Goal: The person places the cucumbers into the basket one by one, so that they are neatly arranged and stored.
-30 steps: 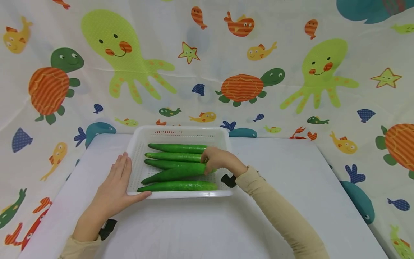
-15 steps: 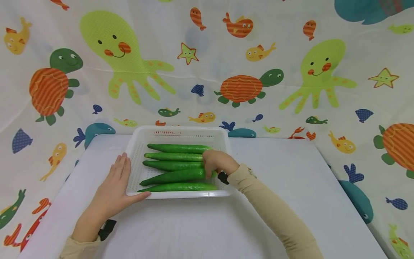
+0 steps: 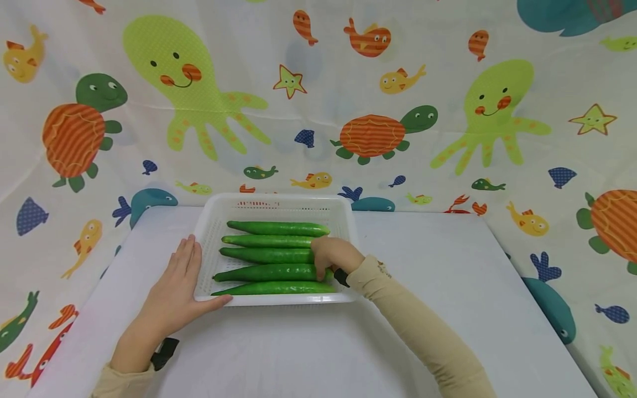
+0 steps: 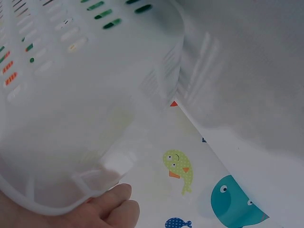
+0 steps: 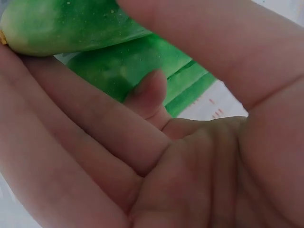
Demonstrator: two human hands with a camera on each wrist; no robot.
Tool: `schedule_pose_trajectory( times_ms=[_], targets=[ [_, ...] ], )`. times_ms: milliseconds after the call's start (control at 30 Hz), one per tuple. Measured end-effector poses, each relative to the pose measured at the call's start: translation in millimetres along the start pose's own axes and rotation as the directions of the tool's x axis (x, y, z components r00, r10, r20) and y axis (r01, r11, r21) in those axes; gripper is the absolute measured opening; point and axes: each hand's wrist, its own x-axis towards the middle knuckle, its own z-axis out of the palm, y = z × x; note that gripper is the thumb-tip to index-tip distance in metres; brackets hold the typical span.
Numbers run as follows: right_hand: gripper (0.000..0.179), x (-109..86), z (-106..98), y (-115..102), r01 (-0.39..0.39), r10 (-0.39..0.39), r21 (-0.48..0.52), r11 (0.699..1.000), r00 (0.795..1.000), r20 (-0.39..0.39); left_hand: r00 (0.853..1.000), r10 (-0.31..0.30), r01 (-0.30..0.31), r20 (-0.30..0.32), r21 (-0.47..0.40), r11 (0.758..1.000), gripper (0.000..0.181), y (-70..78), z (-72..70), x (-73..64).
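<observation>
A white plastic basket (image 3: 308,299) holds several long green cucumbers lying side by side, crosswise. My right hand (image 3: 337,255) reaches in at their right ends. Its thumb and curled fingers hold the second cucumber from the front (image 3: 269,272); in the right wrist view that cucumber's pale end (image 5: 57,28) lies between thumb and fingers. Nearer the front wall lies another cucumber (image 3: 273,288), and the rearmost one (image 3: 276,228) is at the back. My left hand (image 3: 174,284) rests on the basket's left side with straight fingers, thumb along the front rim.
The basket stands on a white table (image 3: 308,348), near its back edge. Behind the table hangs a cloth (image 3: 318,66) printed with sea animals. A black wrist strap (image 3: 165,354) shows at the left wrist.
My right hand has shifted slightly toward me and swung the second cucumber from the front off its neighbour, so the cucumbers now lie nearly parallel. My left hand stays put.
</observation>
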Motion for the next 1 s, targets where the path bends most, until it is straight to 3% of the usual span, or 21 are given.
schedule_pose_trajectory(
  times_ms=[267,633,833,1000],
  targets=[
    [0.033,-1.7,-1.3,-0.5,0.011,-0.010,-0.029,1.000,1.000,0.007,1.000,-0.007,0.007,0.003,-0.002,1.000,0.127,-0.5,-0.4,-0.7],
    [0.028,-22.3,-28.8,14.0,0.134,-0.137,0.164,0.977,0.990,0.011,1.000,-0.004,0.004,0.002,-0.003,1.000,0.127,0.9,1.8,-0.5],
    [0.032,-41.3,-47.1,29.0,0.216,-0.209,0.218,0.952,0.976,-0.058,1.000,-0.006,0.006,0.003,0.003,1.000,0.127,0.5,2.5,-0.8],
    [0.026,-57.6,-54.8,43.8,0.328,-0.284,0.275,0.904,0.940,-0.187,1.000,-0.007,0.007,0.007,-0.002,1.000,0.127,0.1,1.0,-0.7]
  ],
)
